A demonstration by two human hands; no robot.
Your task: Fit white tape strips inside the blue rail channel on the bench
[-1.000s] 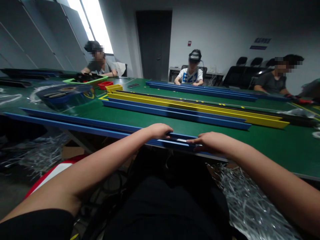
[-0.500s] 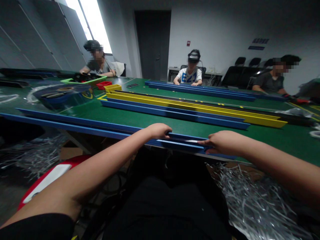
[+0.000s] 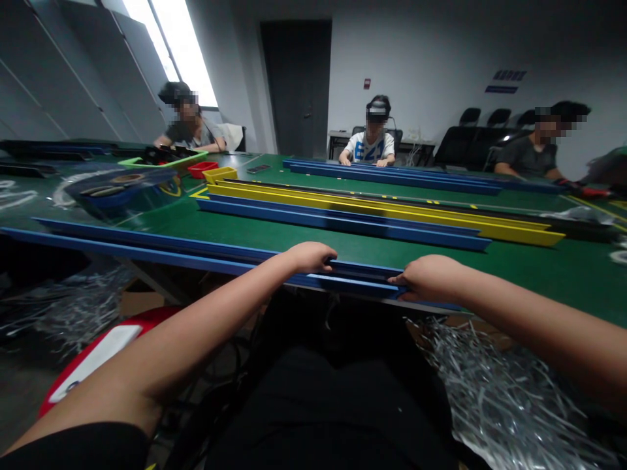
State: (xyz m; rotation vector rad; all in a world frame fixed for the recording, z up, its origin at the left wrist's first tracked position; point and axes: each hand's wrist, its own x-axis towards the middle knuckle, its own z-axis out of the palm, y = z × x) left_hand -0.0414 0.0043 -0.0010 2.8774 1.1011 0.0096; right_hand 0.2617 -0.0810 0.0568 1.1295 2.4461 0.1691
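Observation:
A long blue channel (image 3: 161, 250) lies along the near edge of the green table (image 3: 274, 228), with its open side up. My left hand (image 3: 314, 257) rests at the channel near its middle, thumb and fingers closed; what they pinch is too small to make out. Further right, my right hand (image 3: 425, 277) is closed at the channel, its fingertips reaching inside and around the near wall. Beyond my hands lie a shorter blue channel (image 3: 337, 226) and a yellow channel (image 3: 519, 230), side by side.
More blue channels (image 3: 392, 177) lie at the far side, near a seated person. Two other people sit at the left and right. Yellow (image 3: 220, 175) and red (image 3: 203, 170) bins, a green tray (image 3: 196, 158) and a wrapped roll (image 3: 127, 189) stand at left. Silvery strips (image 3: 509, 391) lie below.
The white patch inside the near channel beside my right fingertips no longer shows. My right hand has shifted very slightly left; my left hand keeps its place.

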